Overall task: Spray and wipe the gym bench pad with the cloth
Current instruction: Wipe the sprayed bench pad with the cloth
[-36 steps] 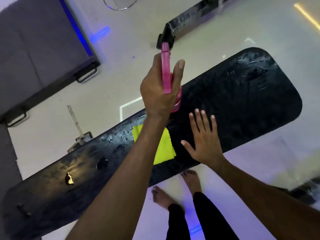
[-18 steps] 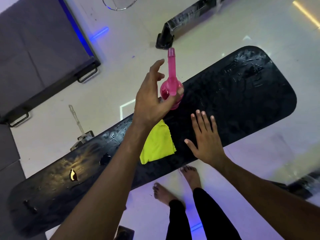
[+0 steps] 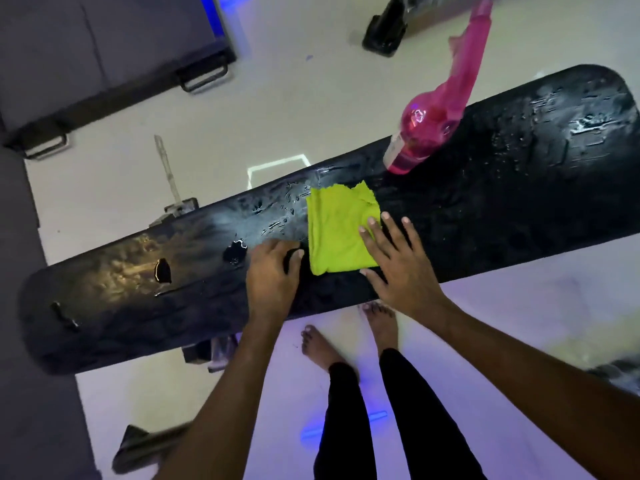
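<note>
We see the long black bench pad, glossy, cracked and beaded with wet. Our right hand lies flat, fingers spread on the folded lime cloth; our left hand rests curled beside it, holding nothing. The translucent pink spray bottle stands behind.

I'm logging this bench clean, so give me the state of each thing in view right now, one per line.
Bench pad: wet with droplets, torn in spots at the left end.
Cloth: folded, lying flat on the pad.
Spray bottle: standing on the pad, nobody holding it.
Left hand: resting on the pad beside the cloth, fingers curled.
Right hand: open, fingertips on the cloth's edge.
</note>
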